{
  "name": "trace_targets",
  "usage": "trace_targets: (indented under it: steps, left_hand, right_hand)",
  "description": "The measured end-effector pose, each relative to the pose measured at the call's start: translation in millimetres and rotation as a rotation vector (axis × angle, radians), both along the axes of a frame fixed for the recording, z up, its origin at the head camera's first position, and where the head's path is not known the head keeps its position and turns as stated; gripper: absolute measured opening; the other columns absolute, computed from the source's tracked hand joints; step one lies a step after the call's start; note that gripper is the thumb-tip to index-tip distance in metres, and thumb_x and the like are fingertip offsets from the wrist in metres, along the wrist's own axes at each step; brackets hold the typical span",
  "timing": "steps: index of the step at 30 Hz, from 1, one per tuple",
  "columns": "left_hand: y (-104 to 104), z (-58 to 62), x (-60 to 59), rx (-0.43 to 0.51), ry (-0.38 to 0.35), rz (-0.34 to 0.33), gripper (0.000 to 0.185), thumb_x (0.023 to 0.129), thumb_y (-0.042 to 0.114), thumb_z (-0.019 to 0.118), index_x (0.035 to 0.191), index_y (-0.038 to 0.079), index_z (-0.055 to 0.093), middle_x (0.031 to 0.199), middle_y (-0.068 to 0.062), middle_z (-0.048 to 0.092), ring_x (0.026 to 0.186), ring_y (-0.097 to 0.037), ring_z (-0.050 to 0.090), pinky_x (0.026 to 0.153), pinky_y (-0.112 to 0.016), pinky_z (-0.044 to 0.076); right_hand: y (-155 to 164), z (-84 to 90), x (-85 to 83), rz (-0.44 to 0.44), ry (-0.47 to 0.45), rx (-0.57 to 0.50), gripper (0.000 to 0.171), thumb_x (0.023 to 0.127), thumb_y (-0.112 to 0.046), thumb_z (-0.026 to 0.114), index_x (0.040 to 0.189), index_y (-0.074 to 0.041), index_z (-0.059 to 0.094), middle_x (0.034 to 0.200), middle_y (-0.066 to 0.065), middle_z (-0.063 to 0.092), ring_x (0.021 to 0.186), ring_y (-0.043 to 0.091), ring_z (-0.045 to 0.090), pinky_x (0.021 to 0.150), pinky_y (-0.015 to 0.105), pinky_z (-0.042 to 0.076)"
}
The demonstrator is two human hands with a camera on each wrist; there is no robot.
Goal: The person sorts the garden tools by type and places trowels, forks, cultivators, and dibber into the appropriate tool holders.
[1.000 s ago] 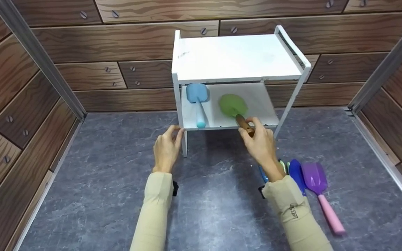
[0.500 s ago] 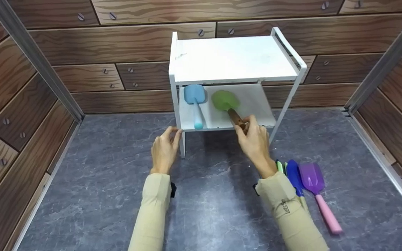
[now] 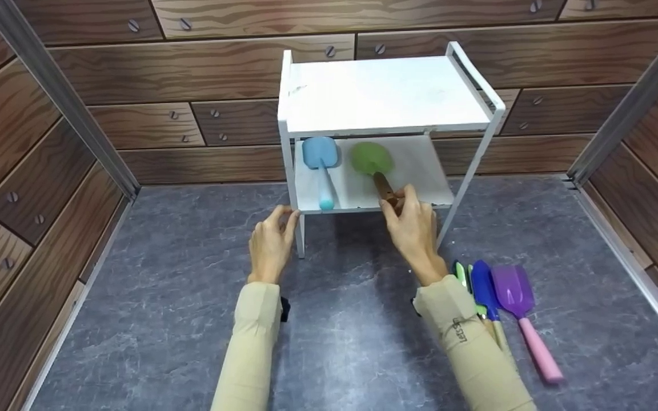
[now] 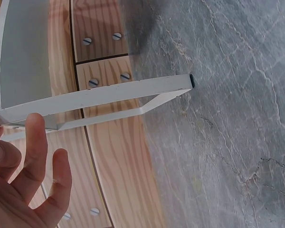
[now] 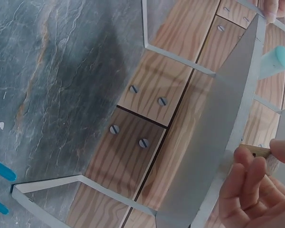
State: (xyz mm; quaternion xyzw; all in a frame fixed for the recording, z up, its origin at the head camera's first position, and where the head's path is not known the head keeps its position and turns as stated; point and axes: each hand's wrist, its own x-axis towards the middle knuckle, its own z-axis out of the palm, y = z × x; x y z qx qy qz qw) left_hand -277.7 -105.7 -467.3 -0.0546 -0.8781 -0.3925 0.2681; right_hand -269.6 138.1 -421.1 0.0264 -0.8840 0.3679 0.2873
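Observation:
A white two-tier rack stands against the back wall. My left hand pinches its front left corner at lower-shelf height; in the left wrist view that hand has thumb and index at the white leg, other fingers off it. My right hand holds the brown wooden handle of a green spatula near its end. The rounded green head lies over the lower shelf. In the right wrist view, the handle end shows between thumb and fingers. Left of it, a light-blue spatula lies on the shelf.
On the grey floor at right lie a purple spatula with a pink handle, a dark-blue one and green-topped utensils, partly behind the right sleeve. Wood-patterned walls enclose the space on three sides.
My right hand has shifted left and slightly away from me, bringing the green spatula farther left and back over the lower shelf, closer to the light-blue one. My left hand stays at the corner.

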Motion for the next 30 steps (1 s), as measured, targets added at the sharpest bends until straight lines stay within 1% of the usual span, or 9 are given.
trace_targets:
  steps: [12,18,24,30]
  left_hand:
    - [0.8,0.0,-0.3,0.000,-0.003,-0.007,0.022,0.102,0.026,0.063,0.107,0.008,0.074,0.050,0.010,0.033,0.043,-0.006,0.024,0.042,-0.026,0.021]
    - [0.8,-1.6,0.1,0.001,-0.007,-0.005,0.021,0.102,0.026,0.064,0.105,0.008,0.074,0.051,0.010,0.031,0.044,-0.006,0.023,0.043,-0.027,0.022]
    - [-0.3,-1.9,-0.1,0.006,0.003,-0.008,0.020,0.102,0.026,0.063,0.105,0.008,0.073,0.052,0.010,0.033,0.045,-0.006,0.024,0.044,-0.027,0.022]
    - [-0.2,-0.1,0.4,0.003,-0.007,-0.010,0.021,0.102,0.026,0.064,0.107,0.008,0.074,0.053,0.009,0.033,0.045,-0.007,0.025,0.044,-0.027,0.023]
  right_hand:
    - [0.3,1.1,-2.8,0.011,-0.021,0.009,0.026,0.091,-0.020,0.076,0.102,0.001,0.065,0.079,0.014,0.072,0.070,0.036,0.068,0.068,0.053,0.051]
    - [3.2,-5.0,4.5,0.042,-0.042,-0.009,0.028,0.092,-0.021,0.075,0.107,0.002,0.068,0.077,0.012,0.072,0.068,0.033,0.068,0.068,0.053,0.051]
    - [9.9,-10.2,12.3,0.048,-0.040,0.023,0.025,0.091,-0.017,0.075,0.106,0.003,0.068,0.075,0.012,0.070,0.067,0.033,0.066,0.068,0.053,0.050]
    - [20.6,-14.0,16.5,0.034,-0.019,0.049,0.021,0.089,-0.012,0.074,0.102,0.004,0.070,0.073,0.014,0.069,0.066,0.034,0.065,0.066,0.052,0.050]
